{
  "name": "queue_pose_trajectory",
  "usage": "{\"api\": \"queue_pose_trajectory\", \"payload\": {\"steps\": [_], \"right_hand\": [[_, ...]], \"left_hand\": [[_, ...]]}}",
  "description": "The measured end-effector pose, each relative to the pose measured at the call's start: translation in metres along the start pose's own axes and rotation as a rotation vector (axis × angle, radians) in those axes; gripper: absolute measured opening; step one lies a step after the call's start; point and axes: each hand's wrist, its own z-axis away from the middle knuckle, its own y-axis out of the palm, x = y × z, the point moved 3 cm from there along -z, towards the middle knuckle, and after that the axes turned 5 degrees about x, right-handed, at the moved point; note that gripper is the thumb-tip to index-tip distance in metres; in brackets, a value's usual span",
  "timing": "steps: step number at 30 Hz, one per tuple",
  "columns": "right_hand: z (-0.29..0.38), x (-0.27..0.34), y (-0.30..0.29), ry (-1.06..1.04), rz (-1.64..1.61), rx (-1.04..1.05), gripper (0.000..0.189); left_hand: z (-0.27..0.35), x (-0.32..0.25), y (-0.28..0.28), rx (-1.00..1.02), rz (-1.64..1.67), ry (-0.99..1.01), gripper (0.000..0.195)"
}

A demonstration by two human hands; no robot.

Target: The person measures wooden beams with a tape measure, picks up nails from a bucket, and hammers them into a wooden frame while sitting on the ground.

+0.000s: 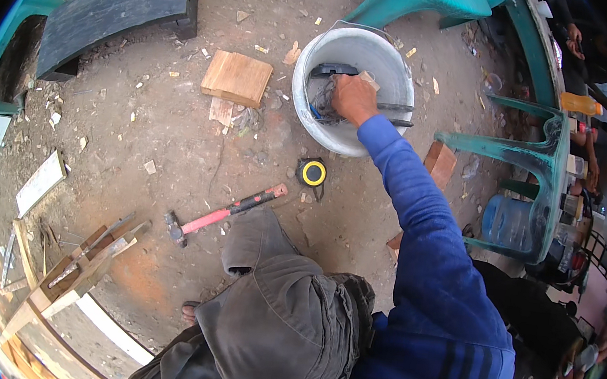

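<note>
My right hand (354, 99), in a blue sleeve, reaches down into a pale grey bucket (398, 77) with a wire handle. Its fingers touch a tangle of grey wire or nails (321, 100); whether they grip anything cannot be told. Beside the fingers in the bucket lie a black object (334, 70) and a small clear plastic piece (369, 78). Two dark tool handles (395, 108) rest against the bucket's right wall. My left hand is out of view. On the dirt below the bucket are a black and yellow tape measure (313, 173) and a red-and-black-handled hammer (223, 213).
A wood block (236, 76) lies left of the bucket. Green plastic chairs (541, 175) stand right and above. A dark curved board (120, 6) is upper left, and a wooden frame (79, 266) lower left. Other people's hands (575, 40) show at far right.
</note>
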Motion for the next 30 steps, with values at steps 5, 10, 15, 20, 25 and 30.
{"api": "queue_pose_trajectory", "payload": {"steps": [5,10,15,20,25,30], "right_hand": [[-0.010,-0.011,0.009,-0.082,-0.037,-0.026,0.024],[-0.024,-0.004,0.026,-0.181,-0.057,-0.054,0.025],[-0.021,0.011,0.026,-0.090,-0.169,-0.017,0.027],[-0.021,0.014,0.017,0.043,-0.217,0.103,0.037],[-0.027,0.005,0.022,0.118,-0.196,0.113,0.036],[-0.018,0.008,0.018,0.076,-0.318,0.016,0.034]], "left_hand": [[-0.002,-0.004,0.008,0.028,-0.027,0.010,0.068],[0.000,-0.003,0.010,0.029,-0.031,0.019,0.067],[0.001,-0.003,0.011,0.032,-0.043,0.025,0.066],[-0.001,-0.005,0.011,0.035,-0.046,0.032,0.065],[-0.002,-0.007,0.013,0.041,-0.052,0.034,0.064],[-0.003,-0.008,0.014,0.035,-0.051,0.032,0.064]]}}
